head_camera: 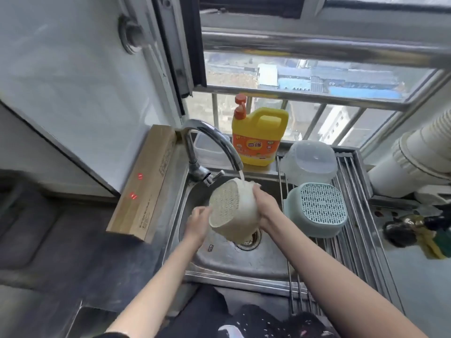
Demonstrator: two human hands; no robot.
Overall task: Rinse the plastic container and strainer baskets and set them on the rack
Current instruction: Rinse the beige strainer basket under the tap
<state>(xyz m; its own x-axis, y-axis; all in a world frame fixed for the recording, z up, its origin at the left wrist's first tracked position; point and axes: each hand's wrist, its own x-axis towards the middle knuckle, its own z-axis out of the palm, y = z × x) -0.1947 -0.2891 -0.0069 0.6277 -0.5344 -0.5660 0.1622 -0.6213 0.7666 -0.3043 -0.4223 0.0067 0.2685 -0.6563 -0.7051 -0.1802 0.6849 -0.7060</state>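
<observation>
Cream plastic, a strainer basket [231, 211], is seen in the head view held over the sink [219, 257], tipped on its side so that its perforated base faces left and its mouth faces right. The stream from the tap [214, 140] is taken on its upper edge. It is gripped between both hands: the right hand [264, 206] is curled over the rim and wall from the right, while the left hand [199, 222] is pressed against the lower left edge, fingers partly hidden, so their exact curl cannot be told. The rack [353, 215] lies just to the right of the sink, nearer the right hand; on it a green basket [317, 208] and a clear container [310, 159] are already set upside down. A rightward carry is judged to come next.
</observation>
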